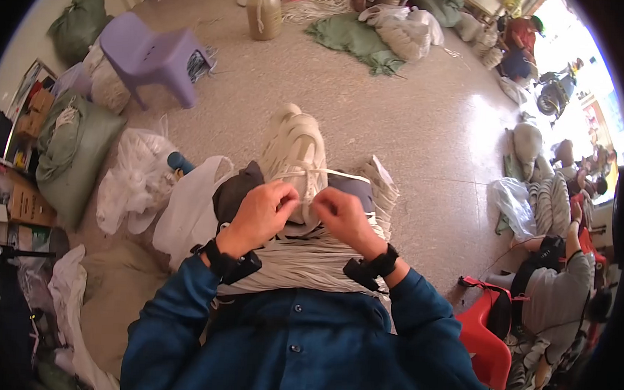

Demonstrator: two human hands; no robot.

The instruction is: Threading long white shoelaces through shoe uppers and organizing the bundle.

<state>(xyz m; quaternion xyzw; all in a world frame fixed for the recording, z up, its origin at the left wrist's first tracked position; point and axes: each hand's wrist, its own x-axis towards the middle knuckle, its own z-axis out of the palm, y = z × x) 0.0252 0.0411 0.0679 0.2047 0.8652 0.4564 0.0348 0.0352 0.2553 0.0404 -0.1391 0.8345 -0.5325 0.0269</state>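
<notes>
So the person's blue shirt (297, 335) fills the bottom middle of the frame, with 2 buttons showing down the front. Just above it, a thick spread of pale strands (301, 265) lies across the lap.

The hands are right around the center. Left hand (262, 208) has its fingers curled in toward the thumb, so barely any gap there, and right hand (343, 214) is bent much the same way just across from it. Can't tell if either has a strand pinched, the fingertips are too small to make out. Each wrist wears a black band with a chunky box.

The cream cord bundle (294, 134) sits at the center, stretching up the frame from between the hands, with a thin white cord (347, 174) running across it.

Farther out, there's a clear plastic bag (136, 179) at mid-left, and a red chair (484, 338) at lower right near a person in grey (557, 300). Purple chair (146, 56) is upper left, a capped jug (264, 16) top middle, and somebody in red (522, 38) way off at upper right.
</notes>
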